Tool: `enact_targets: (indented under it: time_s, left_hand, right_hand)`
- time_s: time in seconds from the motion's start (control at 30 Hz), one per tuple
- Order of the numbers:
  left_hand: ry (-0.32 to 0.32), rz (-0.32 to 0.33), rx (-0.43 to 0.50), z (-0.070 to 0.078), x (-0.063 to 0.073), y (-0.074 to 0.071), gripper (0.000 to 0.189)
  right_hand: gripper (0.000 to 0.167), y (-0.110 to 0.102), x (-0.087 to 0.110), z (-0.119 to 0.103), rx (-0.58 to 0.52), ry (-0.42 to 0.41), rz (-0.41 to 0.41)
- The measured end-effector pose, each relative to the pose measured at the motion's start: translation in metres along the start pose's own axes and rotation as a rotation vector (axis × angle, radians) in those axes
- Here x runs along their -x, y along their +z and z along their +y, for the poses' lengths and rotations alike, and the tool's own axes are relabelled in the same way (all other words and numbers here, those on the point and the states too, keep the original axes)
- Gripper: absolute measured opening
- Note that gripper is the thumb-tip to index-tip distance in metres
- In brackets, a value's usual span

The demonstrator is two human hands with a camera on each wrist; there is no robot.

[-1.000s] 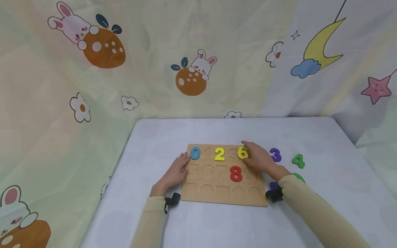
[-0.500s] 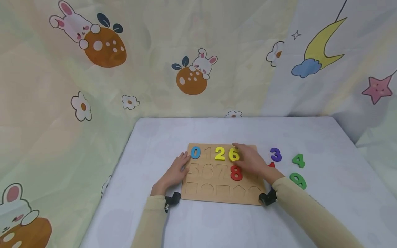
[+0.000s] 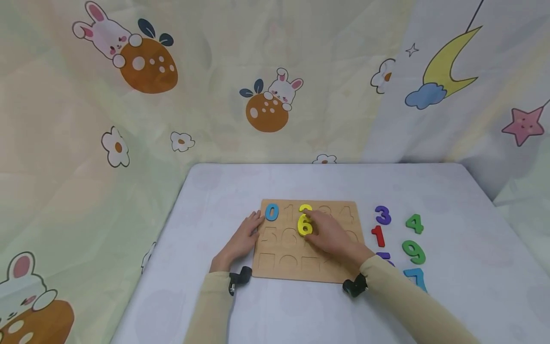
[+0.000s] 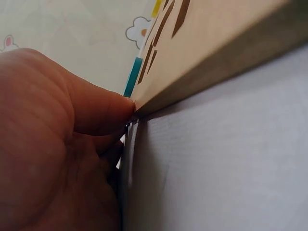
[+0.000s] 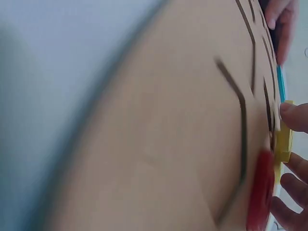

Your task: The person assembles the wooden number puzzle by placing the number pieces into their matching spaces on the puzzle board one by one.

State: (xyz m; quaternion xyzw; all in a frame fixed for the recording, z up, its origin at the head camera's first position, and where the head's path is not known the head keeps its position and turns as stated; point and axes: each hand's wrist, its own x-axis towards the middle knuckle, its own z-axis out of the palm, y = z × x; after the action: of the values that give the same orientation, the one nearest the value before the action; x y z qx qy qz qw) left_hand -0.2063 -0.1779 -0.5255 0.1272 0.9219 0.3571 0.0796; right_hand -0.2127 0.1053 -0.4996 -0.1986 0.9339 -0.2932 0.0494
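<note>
The person's left hand (image 3: 242, 236) lies along the left edge of the wooden number board (image 3: 267, 246), its fingers extended, and in the left wrist view its thumb touches the rim. The right hand (image 3: 331, 236) pinches the yellow 6 (image 3: 301, 224) between thumb and fingers over the upper middle of the board. From the head view the 6 covers the lower part of the yellow 2 (image 3: 305, 208); whether the two touch cannot be told. The blue 0 (image 3: 267, 212) sits at the board's upper left, near the left hand's fingertips. A red piece (image 5: 260, 192) shows on the board beside the right hand in the right wrist view. On the counter (image 3: 301, 310), right of the board, lie the purple 3 (image 3: 383, 215), green 4 (image 3: 417, 226), red 1 (image 3: 379, 236), green 9 (image 3: 416, 253), purple 5 (image 3: 383, 255) and blue 7 (image 3: 418, 277), the last two partly hidden by the right sleeve (image 3: 404, 296).
</note>
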Motion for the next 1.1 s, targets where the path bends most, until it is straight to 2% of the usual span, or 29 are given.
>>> enact_targets:
  time_s: [0.2, 0.37, 0.57, 0.73, 0.87, 1.1]
  left_hand:
    - [0.020, 0.002, 0.000, 0.000, 0.001, 0.000, 0.048]
    - [0.002, -0.007, -0.011, -0.002, 0.002, 0.000, 0.048]
    - [0.004, 0.004, 0.002, -0.003, 0.004, 0.000, 0.048]
    - [0.004, 0.016, 0.002, -0.004, 0.003, 0.001, 0.049]
    - [-0.032, -0.003, -0.006, -0.004, 0.002, 0.001, 0.049]
    - [-0.029, -0.005, -0.012, -0.004, -0.001, 0.003, 0.049]
  right_hand:
    - [0.070, 0.016, 0.003, -0.007, -0.045, 0.011, 0.057]
    - [0.068, 0.025, 0.003, -0.013, -0.071, 0.022, 0.069]
    - [0.066, 0.035, 0.003, -0.020, -0.018, -0.009, 0.081]
    - [0.066, 0.039, 0.002, -0.025, -0.014, -0.009, 0.088]
    - [0.067, 0.041, 0.003, -0.028, -0.005, 0.008, 0.080]
    - [0.067, 0.041, 0.004, -0.030, -0.031, 0.017, 0.096]
